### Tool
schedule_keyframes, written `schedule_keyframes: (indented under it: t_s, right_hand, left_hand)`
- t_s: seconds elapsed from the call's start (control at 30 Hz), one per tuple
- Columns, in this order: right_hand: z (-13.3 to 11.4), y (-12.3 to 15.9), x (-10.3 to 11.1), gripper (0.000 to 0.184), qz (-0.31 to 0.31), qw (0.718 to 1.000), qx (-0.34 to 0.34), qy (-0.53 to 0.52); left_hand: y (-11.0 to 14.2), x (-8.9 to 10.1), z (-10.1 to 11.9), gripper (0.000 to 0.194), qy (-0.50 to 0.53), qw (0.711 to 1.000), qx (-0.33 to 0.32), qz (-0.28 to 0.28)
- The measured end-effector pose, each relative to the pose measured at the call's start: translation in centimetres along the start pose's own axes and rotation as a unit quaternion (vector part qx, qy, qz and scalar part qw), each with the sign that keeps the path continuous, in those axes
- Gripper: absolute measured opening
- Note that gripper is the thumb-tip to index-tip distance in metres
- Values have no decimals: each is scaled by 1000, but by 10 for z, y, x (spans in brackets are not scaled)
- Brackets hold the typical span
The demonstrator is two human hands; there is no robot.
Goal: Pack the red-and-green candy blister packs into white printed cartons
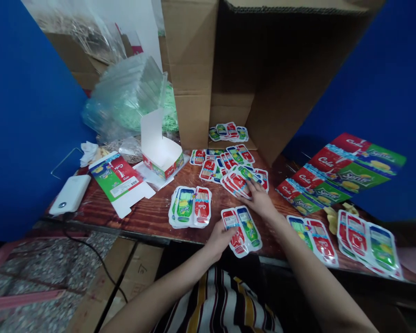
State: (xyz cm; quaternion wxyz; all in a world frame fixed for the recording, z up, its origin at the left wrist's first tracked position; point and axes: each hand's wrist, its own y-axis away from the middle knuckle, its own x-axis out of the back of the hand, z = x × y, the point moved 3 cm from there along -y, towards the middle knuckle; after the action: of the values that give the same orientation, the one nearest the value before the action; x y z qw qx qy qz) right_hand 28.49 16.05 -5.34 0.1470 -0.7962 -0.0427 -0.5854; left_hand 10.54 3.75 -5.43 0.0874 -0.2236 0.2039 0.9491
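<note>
Your left grip (219, 240) pinches a pack (246, 231) by the counter's (152, 218) near edge; your right grip (260, 199), part-spread, touches the pile (235, 182), its hold unclear; you're seemingly sorting, which calls for separating packs cleanly

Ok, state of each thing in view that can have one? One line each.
Left hand: closed on a packet
Held packet: gripped by its left half
Right hand: on the loose pile, grip unclear
Loose pile: overlapping, unaligned
Left packet stack: flat, edges uneven
Small carton: open, lid raised
Printed blank: flat, unassembled
Large cardboard box: open toward the person
White device: lying flat, power unclear
</note>
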Motion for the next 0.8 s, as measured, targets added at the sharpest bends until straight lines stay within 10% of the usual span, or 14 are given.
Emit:
schedule_keyframes:
  t_s: [0.33,0.8]
  right_hand:
    - [-26,-7,5,63,-79,971,34,224]
    - [-28,-6,17,52,-64,975,66,201]
  left_hand:
    - [-6,6,-10,26,-6,1000,15,-1]
    - [-5,10,-9,29,5,1000,-7,-29]
